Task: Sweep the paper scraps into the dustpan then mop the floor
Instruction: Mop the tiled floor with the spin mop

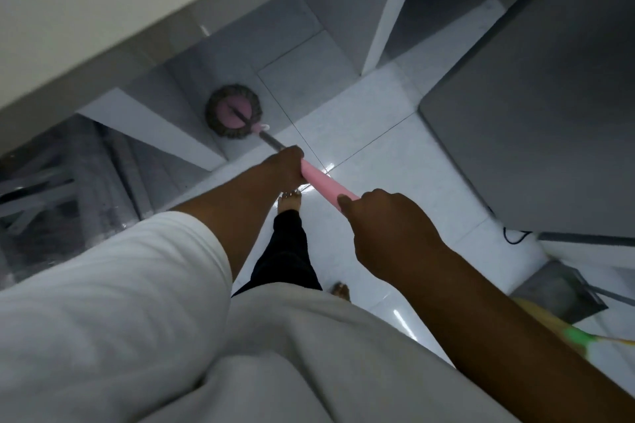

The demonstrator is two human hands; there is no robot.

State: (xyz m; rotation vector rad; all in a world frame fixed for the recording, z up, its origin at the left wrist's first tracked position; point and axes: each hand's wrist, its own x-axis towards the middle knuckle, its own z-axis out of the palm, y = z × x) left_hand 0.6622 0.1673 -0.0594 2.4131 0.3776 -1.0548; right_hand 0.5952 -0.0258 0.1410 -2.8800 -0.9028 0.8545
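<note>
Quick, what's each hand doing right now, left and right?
Left hand: closed around the mop handle, at the far end of its pink grip.
Right hand: closed around the near end of the same pink grip.

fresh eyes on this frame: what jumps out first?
The pink-handled mop running up the centre, gripped by both hands: the left hand further down the shaft, the right hand nearer the top. Next, its round mop head on the grey tiles, upper centre-left under the pale counter edge. At lower right a grey dustpan sits on the glossy white floor.
</note>
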